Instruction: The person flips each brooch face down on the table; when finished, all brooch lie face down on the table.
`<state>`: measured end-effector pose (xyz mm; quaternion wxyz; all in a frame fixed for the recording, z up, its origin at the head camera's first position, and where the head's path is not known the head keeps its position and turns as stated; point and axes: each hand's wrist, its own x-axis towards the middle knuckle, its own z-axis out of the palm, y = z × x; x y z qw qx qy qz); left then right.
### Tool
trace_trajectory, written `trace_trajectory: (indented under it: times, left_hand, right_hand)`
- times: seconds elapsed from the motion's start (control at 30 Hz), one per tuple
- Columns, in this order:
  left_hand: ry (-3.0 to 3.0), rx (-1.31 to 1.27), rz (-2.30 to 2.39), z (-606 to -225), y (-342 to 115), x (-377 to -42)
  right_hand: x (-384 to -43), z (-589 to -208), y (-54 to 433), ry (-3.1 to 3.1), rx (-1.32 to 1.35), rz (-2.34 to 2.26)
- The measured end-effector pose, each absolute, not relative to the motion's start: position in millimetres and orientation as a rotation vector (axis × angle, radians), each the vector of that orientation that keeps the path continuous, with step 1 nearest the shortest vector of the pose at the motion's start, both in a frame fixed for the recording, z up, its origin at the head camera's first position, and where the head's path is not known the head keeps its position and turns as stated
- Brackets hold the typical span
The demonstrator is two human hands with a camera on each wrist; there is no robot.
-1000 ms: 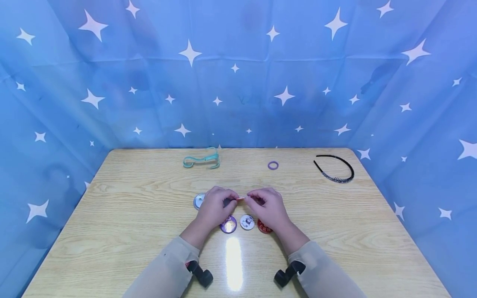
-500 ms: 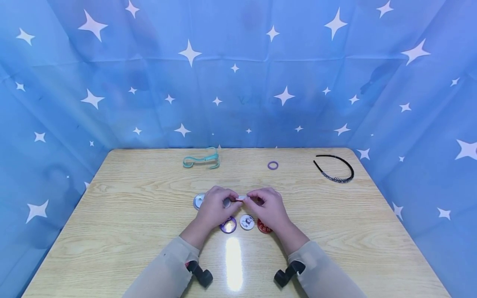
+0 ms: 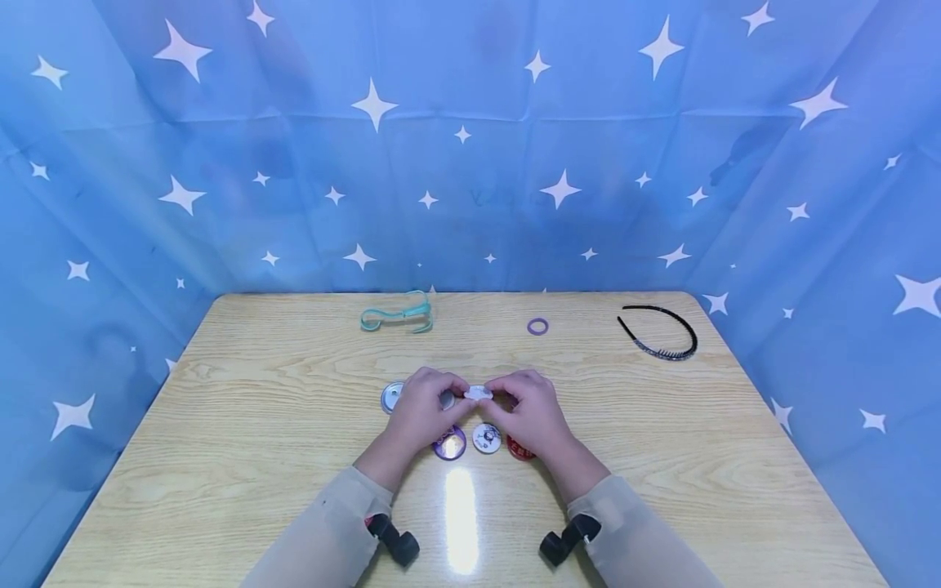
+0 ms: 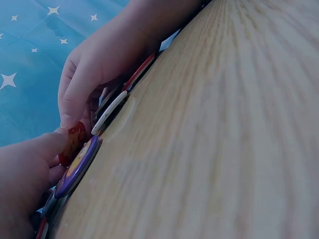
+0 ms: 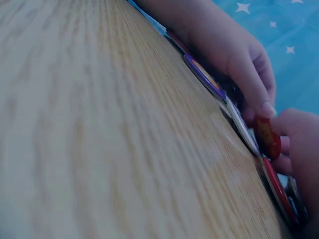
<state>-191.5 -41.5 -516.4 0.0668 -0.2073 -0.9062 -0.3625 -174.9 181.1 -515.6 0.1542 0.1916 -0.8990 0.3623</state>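
Between my hands, a small round button badge [image 3: 479, 393] is held up off the table. Its silvery back shows in the head view, its red printed front [image 4: 75, 142] in the left wrist view. My left hand [image 3: 426, 408] pinches its left edge between thumb and fingers. The right hand [image 3: 531, 412] pinches the opposite edge. Just below lie a purple badge [image 3: 450, 443], a white badge [image 3: 487, 438] with a dark figure, and a red badge [image 3: 520, 447] partly under my right wrist. A silver badge [image 3: 392, 397] sits left of my left hand, partly covered.
At the back of the wooden table [image 3: 257, 408] lie a turquoise strap-like item [image 3: 400, 314], a small purple ring [image 3: 538, 327] and a black headband [image 3: 676, 347]. A blue star-printed curtain [image 3: 470, 163] stands behind and along the sides.
The badge in my fingers has turned from edge-on, with a red rim showing, to its silvery back facing up. Both hands stay in nearly the same place.
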Motion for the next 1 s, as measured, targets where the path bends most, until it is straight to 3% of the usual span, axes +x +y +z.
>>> trace_trajectory:
  times: [1.0]
  left_hand:
    - [-2.724, -0.706, -0.983, -521.2, -40.9, -194.0]
  right_hand:
    - [-173.3, -513.8, 183.5, -2.677, 0.647, 0.787]
